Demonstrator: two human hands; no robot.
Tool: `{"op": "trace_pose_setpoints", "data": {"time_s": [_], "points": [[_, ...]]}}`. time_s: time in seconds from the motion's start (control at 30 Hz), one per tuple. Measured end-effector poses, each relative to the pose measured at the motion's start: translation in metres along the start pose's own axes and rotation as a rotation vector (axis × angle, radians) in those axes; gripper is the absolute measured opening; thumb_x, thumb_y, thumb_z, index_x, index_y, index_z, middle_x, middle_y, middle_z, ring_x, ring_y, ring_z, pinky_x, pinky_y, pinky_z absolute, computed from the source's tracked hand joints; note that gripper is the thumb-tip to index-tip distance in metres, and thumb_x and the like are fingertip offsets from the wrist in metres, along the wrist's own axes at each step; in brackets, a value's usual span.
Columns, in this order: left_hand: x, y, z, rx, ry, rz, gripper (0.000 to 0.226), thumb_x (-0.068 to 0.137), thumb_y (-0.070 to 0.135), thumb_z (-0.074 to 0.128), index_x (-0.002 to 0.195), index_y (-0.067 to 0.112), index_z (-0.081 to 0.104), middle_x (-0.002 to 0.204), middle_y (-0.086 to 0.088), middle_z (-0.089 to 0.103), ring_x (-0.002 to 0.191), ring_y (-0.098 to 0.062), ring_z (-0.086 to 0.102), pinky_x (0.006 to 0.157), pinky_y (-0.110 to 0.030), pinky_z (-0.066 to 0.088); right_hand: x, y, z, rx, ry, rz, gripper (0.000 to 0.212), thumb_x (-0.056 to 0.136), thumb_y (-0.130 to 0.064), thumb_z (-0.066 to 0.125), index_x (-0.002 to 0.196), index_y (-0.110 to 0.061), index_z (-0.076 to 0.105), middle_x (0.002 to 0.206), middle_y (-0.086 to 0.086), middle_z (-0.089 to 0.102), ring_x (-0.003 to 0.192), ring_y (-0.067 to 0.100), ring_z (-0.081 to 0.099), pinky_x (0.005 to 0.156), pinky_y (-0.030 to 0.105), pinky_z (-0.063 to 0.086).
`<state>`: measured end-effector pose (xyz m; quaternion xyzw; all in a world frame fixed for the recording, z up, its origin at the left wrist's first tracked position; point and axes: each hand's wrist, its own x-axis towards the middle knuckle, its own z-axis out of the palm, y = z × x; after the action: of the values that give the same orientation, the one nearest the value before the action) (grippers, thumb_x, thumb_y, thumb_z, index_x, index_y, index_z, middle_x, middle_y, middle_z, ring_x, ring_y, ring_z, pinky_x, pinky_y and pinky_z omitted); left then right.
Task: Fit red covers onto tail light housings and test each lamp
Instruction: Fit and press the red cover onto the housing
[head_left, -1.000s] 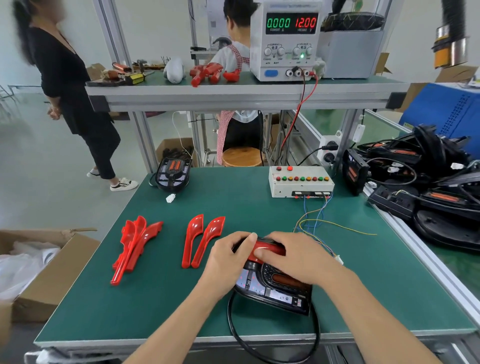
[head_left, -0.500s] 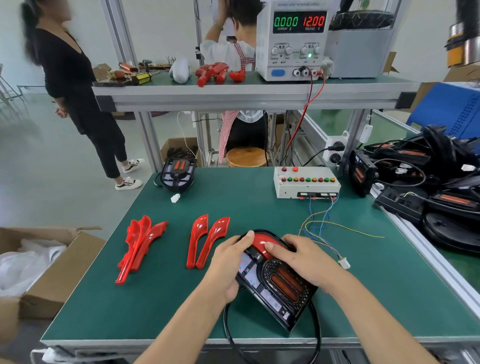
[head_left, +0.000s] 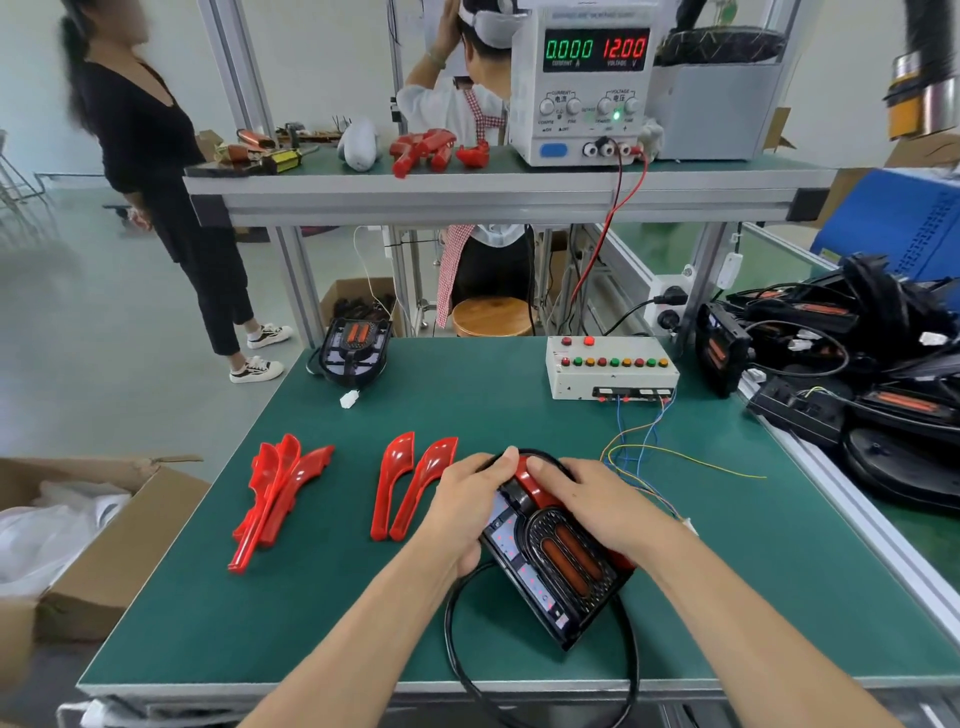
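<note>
A black tail light housing (head_left: 558, 566) lies tilted on the green mat (head_left: 322, 613) near the front edge, its black cable looping over the edge. A red cover (head_left: 531, 486) sits on its far end. My left hand (head_left: 462, 512) grips the housing's left side, thumb near the cover. My right hand (head_left: 597, 501) lies over the right side, its fingers pressing on the red cover. Two loose red covers (head_left: 410, 486) lie just left of my left hand, and a further stack of red covers (head_left: 280, 493) lies farther left.
A white test box (head_left: 610, 369) with coloured buttons and loose wires stands behind the housing. Another housing (head_left: 356, 345) sits at the mat's far left. A pile of black housings (head_left: 852, 374) fills the right bench. A power supply (head_left: 587, 83) reads 12.00 V. Two people stand beyond.
The housing has turned and slid nearer, showing more of its lens face. Both hands shifted with it and stay at the red cover end.
</note>
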<state>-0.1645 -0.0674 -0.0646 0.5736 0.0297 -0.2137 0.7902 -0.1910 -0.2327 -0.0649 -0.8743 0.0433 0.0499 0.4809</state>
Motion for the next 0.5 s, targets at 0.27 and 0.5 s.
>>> {"op": "trace_pose_setpoints", "data": {"time_s": [0.27, 0.5], "points": [[0.006, -0.001, 0.002, 0.104, 0.023, 0.066, 0.031, 0.100, 0.026, 0.066, 0.098, -0.005, 0.070, 0.099, -0.028, 0.073, 0.087, -0.037, 0.072, 0.084, -0.049, 0.059, -0.001, 0.004, 0.004, -0.006, 0.087, -0.041, 0.055, 0.091, -0.071, 0.050, 0.092, -0.020, 0.072, 0.083, -0.003, 0.076, 0.078, 0.010, 0.071, 0.078, 0.031, 0.054], [0.007, 0.000, -0.009, 0.159, -0.088, 0.042, 0.032, 0.099, 0.024, 0.067, 0.109, -0.006, 0.070, 0.106, -0.026, 0.074, 0.086, -0.031, 0.074, 0.079, -0.039, 0.062, -0.010, 0.008, -0.011, 0.267, -0.128, 0.033, 0.044, 0.101, -0.060, 0.046, 0.103, -0.030, 0.077, 0.099, -0.003, 0.079, 0.095, 0.014, 0.076, 0.089, 0.033, 0.059]]}}
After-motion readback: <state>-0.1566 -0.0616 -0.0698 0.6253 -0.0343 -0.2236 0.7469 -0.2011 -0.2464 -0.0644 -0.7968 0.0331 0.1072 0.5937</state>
